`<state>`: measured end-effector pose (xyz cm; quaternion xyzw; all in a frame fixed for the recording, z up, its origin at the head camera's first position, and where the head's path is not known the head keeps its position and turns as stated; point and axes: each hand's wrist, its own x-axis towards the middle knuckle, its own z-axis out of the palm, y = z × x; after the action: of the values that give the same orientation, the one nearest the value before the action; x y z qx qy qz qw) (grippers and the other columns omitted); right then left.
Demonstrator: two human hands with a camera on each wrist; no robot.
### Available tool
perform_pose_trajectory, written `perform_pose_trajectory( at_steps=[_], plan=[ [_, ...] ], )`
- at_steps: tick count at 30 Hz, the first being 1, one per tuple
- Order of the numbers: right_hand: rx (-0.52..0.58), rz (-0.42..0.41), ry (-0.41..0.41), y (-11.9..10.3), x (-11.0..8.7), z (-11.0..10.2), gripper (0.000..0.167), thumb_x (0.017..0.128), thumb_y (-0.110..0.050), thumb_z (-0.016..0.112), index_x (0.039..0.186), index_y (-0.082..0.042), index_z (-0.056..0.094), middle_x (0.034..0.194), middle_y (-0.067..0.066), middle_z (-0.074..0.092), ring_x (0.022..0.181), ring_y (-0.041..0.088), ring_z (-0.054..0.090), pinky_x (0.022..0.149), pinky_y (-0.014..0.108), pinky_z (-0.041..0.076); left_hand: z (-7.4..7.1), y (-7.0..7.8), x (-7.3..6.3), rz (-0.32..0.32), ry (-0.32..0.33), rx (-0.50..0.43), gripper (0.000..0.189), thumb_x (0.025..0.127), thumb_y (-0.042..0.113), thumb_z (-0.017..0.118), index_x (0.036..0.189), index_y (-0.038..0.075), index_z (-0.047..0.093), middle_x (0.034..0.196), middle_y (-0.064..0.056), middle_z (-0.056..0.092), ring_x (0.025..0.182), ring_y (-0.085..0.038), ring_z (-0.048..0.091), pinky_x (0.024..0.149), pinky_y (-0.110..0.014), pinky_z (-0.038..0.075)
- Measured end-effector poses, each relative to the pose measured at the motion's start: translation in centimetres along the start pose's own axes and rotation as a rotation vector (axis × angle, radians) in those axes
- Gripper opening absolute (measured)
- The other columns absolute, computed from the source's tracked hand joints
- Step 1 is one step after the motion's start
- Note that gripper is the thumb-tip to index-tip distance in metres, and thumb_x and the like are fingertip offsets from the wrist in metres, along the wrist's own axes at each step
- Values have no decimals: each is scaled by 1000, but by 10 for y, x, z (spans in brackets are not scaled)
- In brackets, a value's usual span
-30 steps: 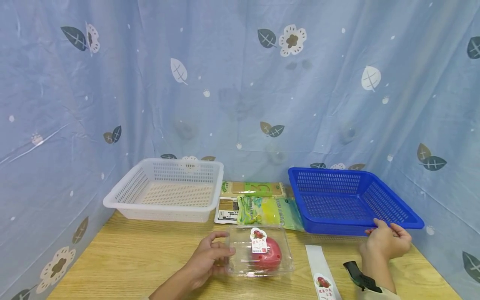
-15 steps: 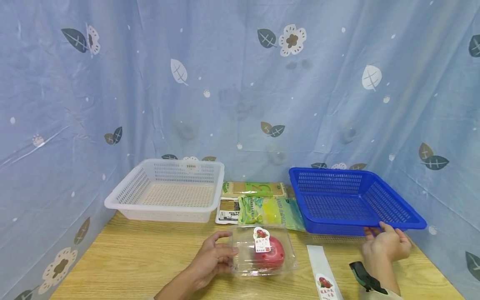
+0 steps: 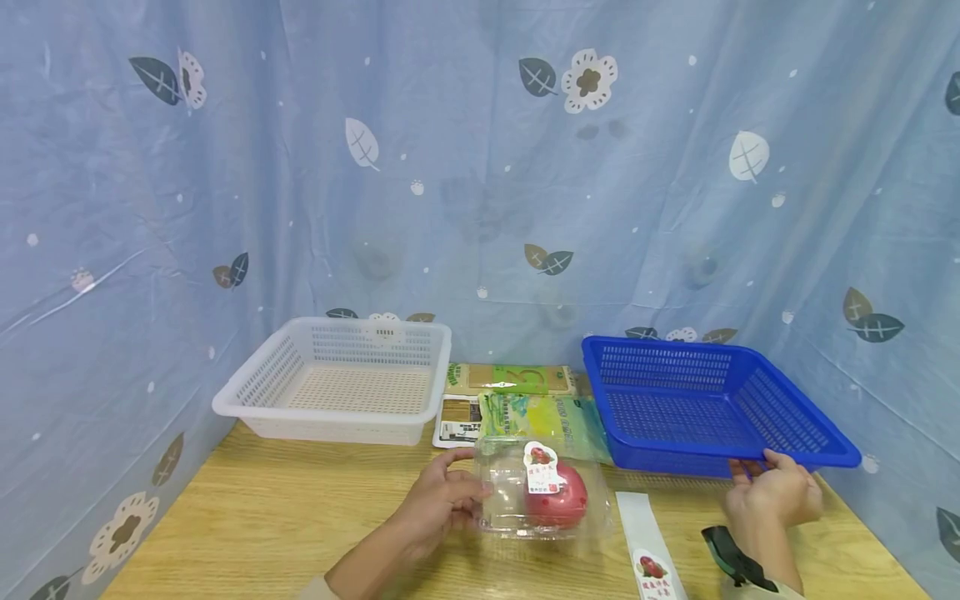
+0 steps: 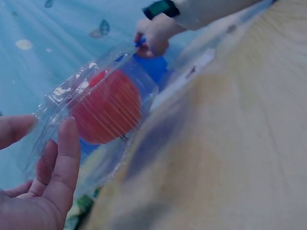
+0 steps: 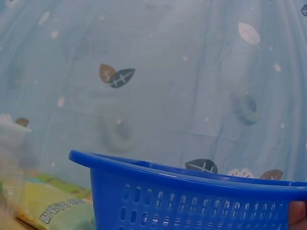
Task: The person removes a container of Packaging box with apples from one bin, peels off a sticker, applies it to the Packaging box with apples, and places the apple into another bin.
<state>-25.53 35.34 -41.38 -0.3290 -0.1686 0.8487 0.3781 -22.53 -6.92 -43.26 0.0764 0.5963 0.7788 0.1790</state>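
Observation:
My left hand (image 3: 442,506) pinches the left end of a clear plastic clamshell box (image 3: 502,504), thumb on top. A round red fruit (image 3: 562,500) lies inside, and a white sticker with a red fruit picture (image 3: 542,477) is on the lid. In the left wrist view the box (image 4: 148,86) is tilted and held above the table. My right hand (image 3: 772,497) grips the front rim of a blue plastic basket (image 3: 705,462), thumb over the rim and fingers beneath. Only a fingertip (image 5: 297,218) of it shows in the right wrist view.
A white plastic basket (image 3: 330,427) stands at the back left. Several flat packets, including a yellow-green one (image 3: 532,417), lie between the baskets. A white sticker strip (image 3: 637,521) lies on the wooden table (image 3: 247,517). A blue patterned curtain (image 3: 480,208) hangs behind.
My left hand has carried the clamshell box to the right and slightly up. My right hand, earlier with fingers at the basket's front rim, now grips it; the basket has barely shifted.

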Motion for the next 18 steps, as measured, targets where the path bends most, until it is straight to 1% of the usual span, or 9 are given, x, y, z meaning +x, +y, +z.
perform_pose_trajectory(
  at_steps=[4, 9, 11, 14, 18],
  plan=[
    [-5, -3, -3, 1, -1, -1, 19, 95, 0, 61, 89, -9, 45, 70, 4, 48, 47, 20, 44, 42, 36, 48, 6, 15, 5, 30, -6, -1, 73, 88, 6, 72, 148, -1, 31, 89, -4, 64, 64, -12, 60, 60, -26, 55],
    [-4, -2, -9, 1, -1, -1, 18, 95, -1, 62, 90, -9, 46, 74, 4, 49, 49, 20, 46, 44, 36, 49, 12, 32, 14, 58, -35, -22, 72, 90, 7, 71, 149, 1, 31, 90, -3, 62, 65, -12, 59, 65, -29, 58],
    [-2, -1, -9, 1, -1, -2, 18, 95, -1, 62, 90, -9, 46, 74, 4, 50, 50, 20, 47, 44, 36, 49, 15, 38, 20, 59, -44, -40, 71, 90, 7, 70, 149, 2, 32, 90, -4, 62, 65, -13, 60, 66, -31, 59],
    [-10, -7, -16, 2, -1, -2, 17, 96, -2, 61, 90, -9, 47, 73, 4, 49, 51, 19, 46, 45, 35, 50, 22, 46, 29, 64, -47, -55, 69, 92, 7, 70, 150, 4, 33, 92, -5, 62, 64, -13, 61, 66, -30, 59],
    [-11, -24, -14, 3, -2, -3, 18, 96, -1, 60, 86, -8, 47, 67, 4, 49, 49, 20, 46, 43, 35, 50, 33, 57, 42, 76, -47, -61, 67, 92, 8, 70, 150, 5, 35, 94, -7, 63, 63, -14, 61, 64, -29, 59]
  ],
)
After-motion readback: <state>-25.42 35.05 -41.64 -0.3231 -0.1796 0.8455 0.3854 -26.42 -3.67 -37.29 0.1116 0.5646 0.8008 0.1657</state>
